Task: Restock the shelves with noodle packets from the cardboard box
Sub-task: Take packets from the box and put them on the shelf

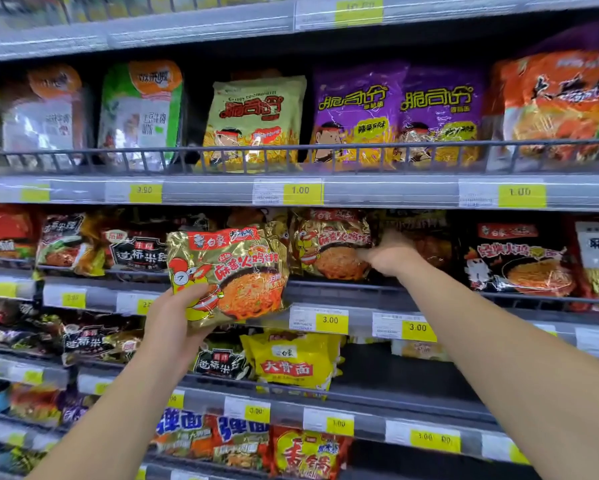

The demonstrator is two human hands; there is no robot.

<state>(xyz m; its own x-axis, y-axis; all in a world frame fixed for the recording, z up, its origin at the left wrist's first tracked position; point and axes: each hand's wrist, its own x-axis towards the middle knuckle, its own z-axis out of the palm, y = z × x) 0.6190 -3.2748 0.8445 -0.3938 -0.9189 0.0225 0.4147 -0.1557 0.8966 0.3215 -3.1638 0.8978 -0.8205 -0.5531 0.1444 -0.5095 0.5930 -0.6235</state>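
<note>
A gold foil noodle packet (227,275), crinkled and glossy with a red banner and a cartoon chicken, is held upright in front of the shelf edge (325,292) by a person's left hand (173,320), whose thumb and fingers pinch its lower left corner. At three o'clock from it, a matching gold packet (331,245) already stands on the middle shelf, and the right hand (389,256) reaches in with curled fingers touching that packet's right edge; whether it actually grips the wrapper cannot be told through the blur. Further toward three o'clock sits a black packet (519,261) showing a bowl of noodles. At twelve o'clock, behind a dark wire rail (291,150), the upper shelf holds a pale green bag (254,121) and two purple bags (396,114), all shiny plastic. At six o'clock, yellow packets (292,362) lie stacked on the shelf below. Yellow price tags (329,320) line the grey shelf fronts.
</note>
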